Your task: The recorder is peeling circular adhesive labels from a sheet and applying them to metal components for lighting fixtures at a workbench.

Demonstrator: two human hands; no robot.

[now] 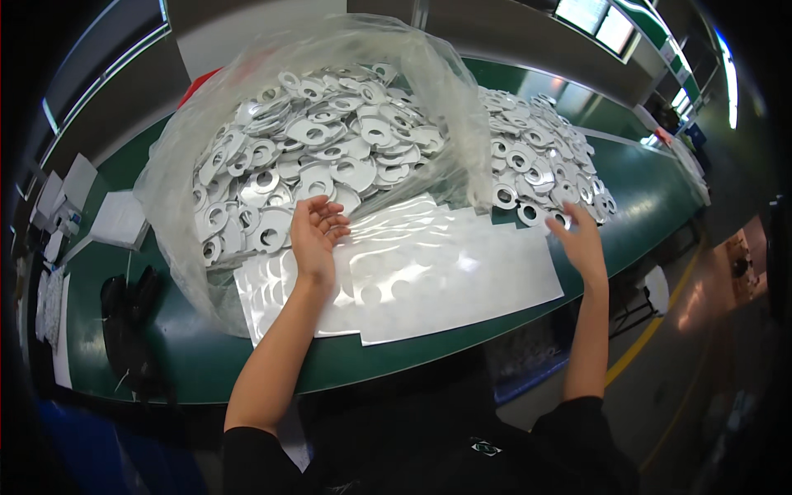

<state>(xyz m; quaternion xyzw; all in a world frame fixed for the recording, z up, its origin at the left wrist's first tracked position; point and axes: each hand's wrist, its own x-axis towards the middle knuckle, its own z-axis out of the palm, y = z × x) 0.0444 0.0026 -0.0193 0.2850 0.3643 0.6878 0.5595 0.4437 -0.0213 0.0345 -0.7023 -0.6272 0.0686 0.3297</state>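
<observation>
My left hand (317,237) is over the near edge of a big heap of flat grey-white ring-shaped pieces (330,140) in a clear plastic bag (186,157). Its fingers are loosely bent and apart, with nothing visible in them. At the near edge of a second, loose pile of similar ring pieces (536,153) is my right hand (582,245), thumb and fingers apart. One ring lies close by its fingertips; no grip on it shows. Between the hands lie overlapping shiny whitish sheets (462,280), with faint round outlines on some of them.
Everything sits on a green-topped table (363,371), whose near edge runs in front of me. A black object (128,330) lies at the left, below a white box-like item (120,220). A stool (652,293) stands on the floor beyond the right side.
</observation>
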